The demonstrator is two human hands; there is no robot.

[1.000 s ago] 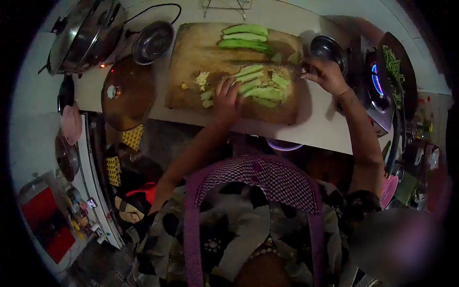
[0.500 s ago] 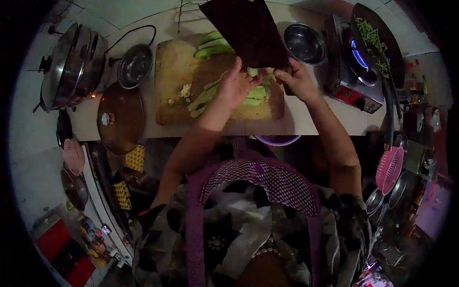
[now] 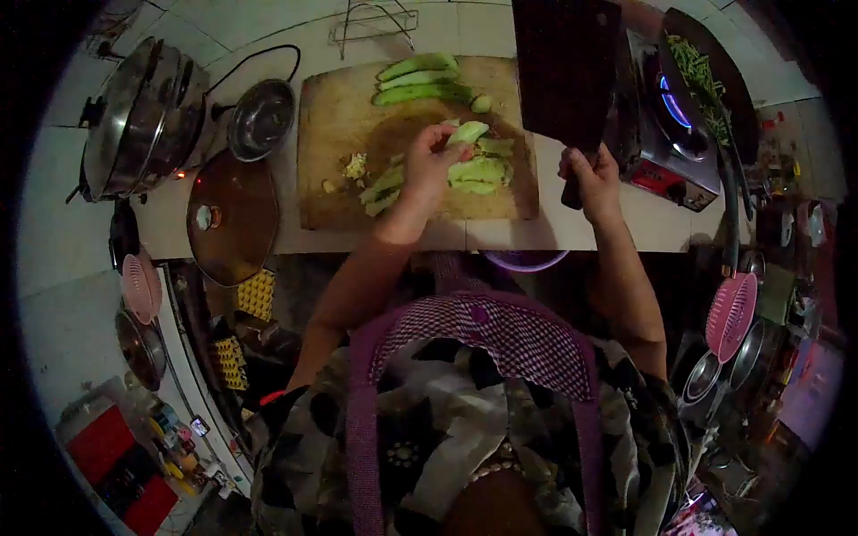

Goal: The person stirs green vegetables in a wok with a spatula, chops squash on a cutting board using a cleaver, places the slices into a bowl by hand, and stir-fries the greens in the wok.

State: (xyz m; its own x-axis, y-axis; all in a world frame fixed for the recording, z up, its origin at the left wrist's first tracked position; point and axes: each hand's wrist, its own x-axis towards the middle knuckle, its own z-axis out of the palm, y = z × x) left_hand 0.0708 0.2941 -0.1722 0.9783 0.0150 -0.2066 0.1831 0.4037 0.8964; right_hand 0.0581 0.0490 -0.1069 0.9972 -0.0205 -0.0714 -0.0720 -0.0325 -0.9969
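Over the middle of the wooden cutting board [image 3: 340, 121], my left hand [image 3: 427, 165] pinches a pale green vegetable slice [image 3: 467, 133]. My right hand [image 3: 593, 183] grips the handle of a dark cleaver [image 3: 569, 71], its broad blade raised beyond the board's right edge. Cut green slices [image 3: 480, 174] lie beside my left hand, and others are partly under it. Several long green pieces [image 3: 420, 79] rest at the back of the board. A small heap of chopped pale bits [image 3: 355, 167] sits at the left.
A lit gas stove [image 3: 688, 161] stands at the right, with a wok [image 3: 737, 107] of green vegetables tilted over it. To the left are a metal bowl [image 3: 261, 121], a glass lid [image 3: 232, 237] and a large steel pot [image 3: 134, 125]. A wire rack [image 3: 375, 31] stands behind the board.
The cleaver came up into view over the board, then moved right with my right hand. My left hand has lifted a slice. The view has shifted.
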